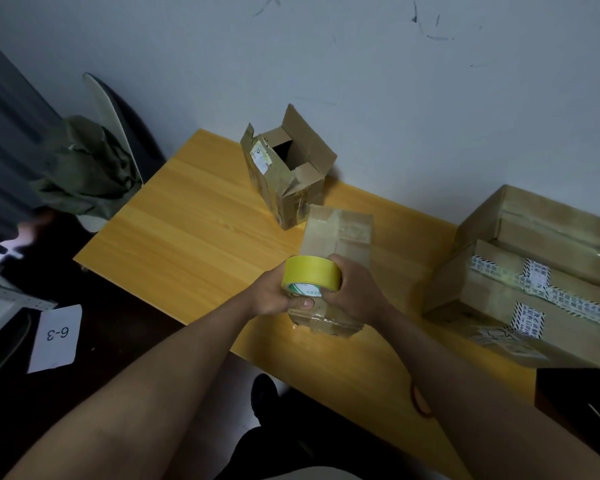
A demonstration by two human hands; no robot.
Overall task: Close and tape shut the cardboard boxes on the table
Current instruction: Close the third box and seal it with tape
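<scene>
We reach both bare forearms forward over the near edge of the yellow wooden table (194,216). Our left hand (274,296) grips the round yellow roll of tape (310,273) from below, thumb curled across its lower rim. Our right hand (352,289) wraps its fingers over the roll's right side. We hold the roll just above the closed brown cardboard box (340,233) at the table's middle. Behind it stands an open brown cardboard box (288,168), flaps up. 2 larger taped cardboard boxes (520,289) sit stacked at the right.
</scene>
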